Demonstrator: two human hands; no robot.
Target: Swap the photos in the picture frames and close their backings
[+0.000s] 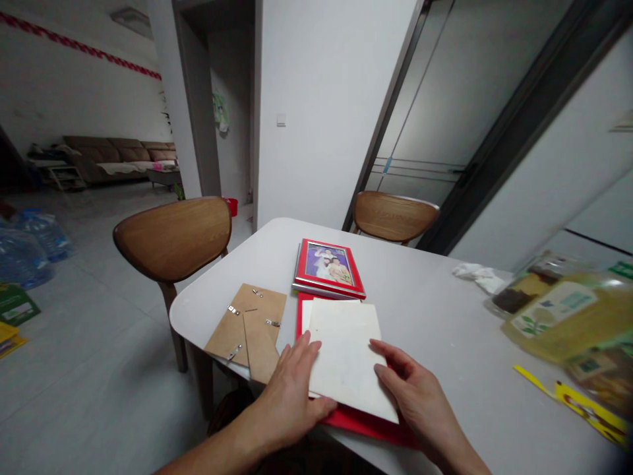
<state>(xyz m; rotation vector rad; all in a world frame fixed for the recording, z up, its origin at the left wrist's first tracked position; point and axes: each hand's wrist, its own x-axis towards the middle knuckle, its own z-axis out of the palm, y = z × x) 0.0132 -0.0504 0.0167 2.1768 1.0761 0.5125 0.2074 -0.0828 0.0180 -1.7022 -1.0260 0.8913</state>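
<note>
A white sheet of paper or card [346, 356] lies over the red picture frame [359, 422], with part of another pale sheet showing under its left side. My left hand [294, 392] grips the sheet's near left corner, fingertips along the left edge and thumb at the bottom. On the other side, my right hand [418, 392] holds the right edge with thumb and forefinger. Just beyond is a second red frame [359, 274] with a silver border, containing a photo [327, 264] of people. Brown backing boards [242, 326] with metal clips lie left of my left hand.
Clear plastic food packages [554, 303], crumpled white tissue [479, 276] and a yellow strip-like object [588, 412] are on the right of the white table [425, 310]. Wooden chairs [175, 237] stand at the table's left and far sides. Large water bottles [30, 244] are on the floor.
</note>
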